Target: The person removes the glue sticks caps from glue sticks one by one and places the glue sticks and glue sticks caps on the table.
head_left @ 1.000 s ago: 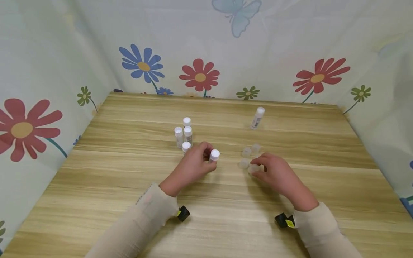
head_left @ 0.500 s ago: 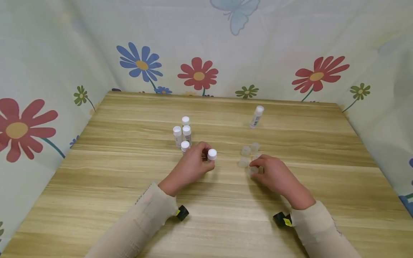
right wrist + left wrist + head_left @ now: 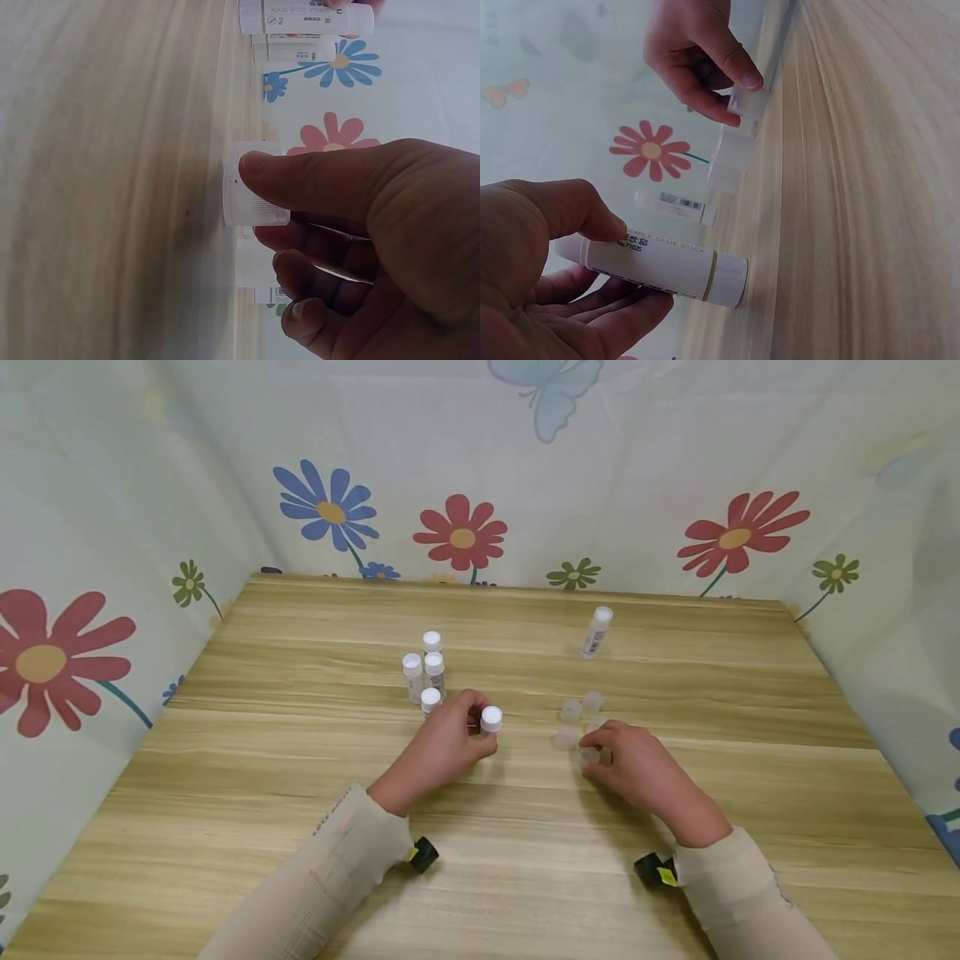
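In the head view my left hand [image 3: 442, 743] grips an upright glue stick [image 3: 491, 720] with a white top. Its label reads "Simple Glue Stick" in the left wrist view, where thumb and fingers clasp the white barrel [image 3: 660, 262], base close to the table. Farther right, my right hand [image 3: 641, 772] pinches a short translucent cap [image 3: 257, 199] between thumb and fingers, low over the wood. Several more translucent caps [image 3: 566, 737] stand just beyond those fingers, one partly hidden by them. Several upright glue sticks [image 3: 434, 670] cluster behind my left hand.
A single glue stick [image 3: 596, 633] stands toward the back right of the wooden table [image 3: 510, 877]. A flower-printed cloth [image 3: 622, 460] hangs behind the table and along both sides. Small black wrist cameras [image 3: 424, 855] sit at both sleeves.
My right thumb and fingers have closed onto the nearest translucent cap. My left hand keeps its grip on the glue stick almost unmoved, while the head view shifts slightly.
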